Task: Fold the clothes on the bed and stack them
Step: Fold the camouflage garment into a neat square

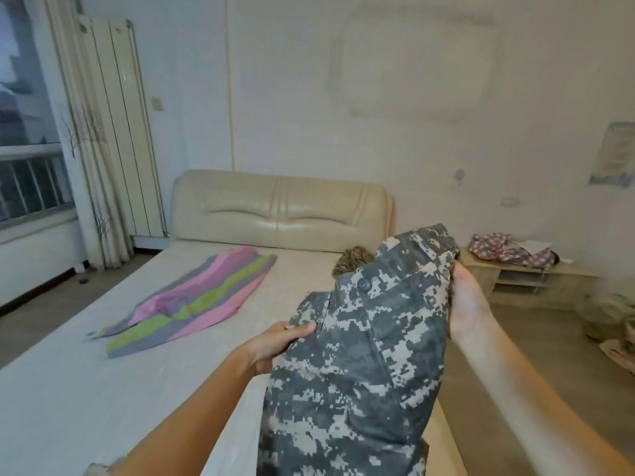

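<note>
I hold grey digital-camouflage trousers (360,365) up in front of me, above the right side of the bed (86,389). My left hand (275,341) grips the waistband at its left end, thumb on top. My right hand (467,300) grips the waistband's right end, its fingers hidden behind the cloth. The trouser legs hang down out of the frame. A striped pink, green and grey garment (192,300) lies spread on the bed's middle. A small brown patterned garment (354,262) sits crumpled near the headboard, partly hidden by the trousers.
A cream padded headboard (281,207) stands against the far wall. A low wooden cabinet (529,280) at the right carries pink floral cloth (505,250). A window, curtain and radiator are at the left. Bags lie on the floor at the far right.
</note>
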